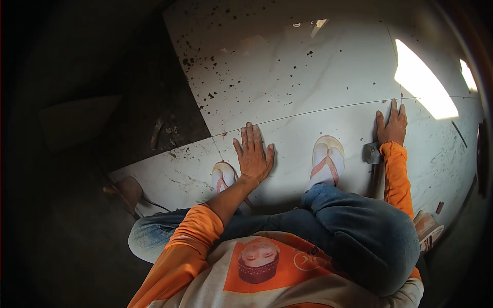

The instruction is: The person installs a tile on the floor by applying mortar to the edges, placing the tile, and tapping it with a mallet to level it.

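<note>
My left hand lies flat with its fingers stretched out on a large white marbled tile, its fingertips near the thin seam to the tile beyond. Farther right, my right hand rests on the white tiles too, its fingers reaching over the same seam where a cross joint meets it. Neither hand holds anything. Close beside my right sleeve lies what looks like a mallet, its block-shaped dark head showing and its handle partly hidden by my arm.
Dark crumbs are scattered over the far tile. At left the tiles end at dark, rough ground. A trowel-like tool sits by the left tile edge. My sandalled feet stand on the tile. A reddish-white object lies at lower right.
</note>
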Demonstrator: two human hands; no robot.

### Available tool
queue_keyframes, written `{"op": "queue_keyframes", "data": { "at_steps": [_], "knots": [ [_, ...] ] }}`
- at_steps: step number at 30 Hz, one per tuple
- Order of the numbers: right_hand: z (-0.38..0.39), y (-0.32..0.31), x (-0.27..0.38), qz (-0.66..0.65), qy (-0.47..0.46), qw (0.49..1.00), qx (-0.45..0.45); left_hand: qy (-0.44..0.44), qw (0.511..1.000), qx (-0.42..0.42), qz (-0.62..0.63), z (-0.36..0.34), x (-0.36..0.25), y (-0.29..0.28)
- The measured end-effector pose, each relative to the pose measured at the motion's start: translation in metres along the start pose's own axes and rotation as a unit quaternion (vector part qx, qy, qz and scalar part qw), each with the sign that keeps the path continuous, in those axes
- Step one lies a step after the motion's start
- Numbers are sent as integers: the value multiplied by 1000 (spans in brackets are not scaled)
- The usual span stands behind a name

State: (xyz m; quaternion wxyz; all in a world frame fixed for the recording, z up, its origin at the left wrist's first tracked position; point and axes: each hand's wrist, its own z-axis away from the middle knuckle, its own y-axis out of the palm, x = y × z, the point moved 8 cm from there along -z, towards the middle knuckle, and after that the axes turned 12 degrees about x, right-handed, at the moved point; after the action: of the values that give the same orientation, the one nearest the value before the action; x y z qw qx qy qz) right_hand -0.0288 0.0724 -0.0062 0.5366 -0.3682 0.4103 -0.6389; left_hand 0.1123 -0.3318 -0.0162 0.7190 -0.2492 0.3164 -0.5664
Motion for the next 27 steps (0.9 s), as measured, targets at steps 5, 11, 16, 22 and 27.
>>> {"op": "queue_keyframes", "data": {
  "at_steps": [5, 11, 16, 22, 27],
  "knots": [
    [-2, 6, -2, -3, 6, 1000, 7, -45, 997, 11, 54, 5, 19, -7],
    [1, -5, -12, 2, 38, 999, -6, -30, 997, 18, 67, 8, 16, -7],
    [-10, -24, 15, -112, 11, 990, -82, 78, 996, 3, 31, 14, -8, -18],
    [-95, -69, 60, -104, -87, 987, -88, 42, 989, -134, 45, -133, -37, -131],
    [-203, -86, 110, -67, -75, 990, -99, -78, 981, -170, -45, -228, 32, -196]
  ]
}}
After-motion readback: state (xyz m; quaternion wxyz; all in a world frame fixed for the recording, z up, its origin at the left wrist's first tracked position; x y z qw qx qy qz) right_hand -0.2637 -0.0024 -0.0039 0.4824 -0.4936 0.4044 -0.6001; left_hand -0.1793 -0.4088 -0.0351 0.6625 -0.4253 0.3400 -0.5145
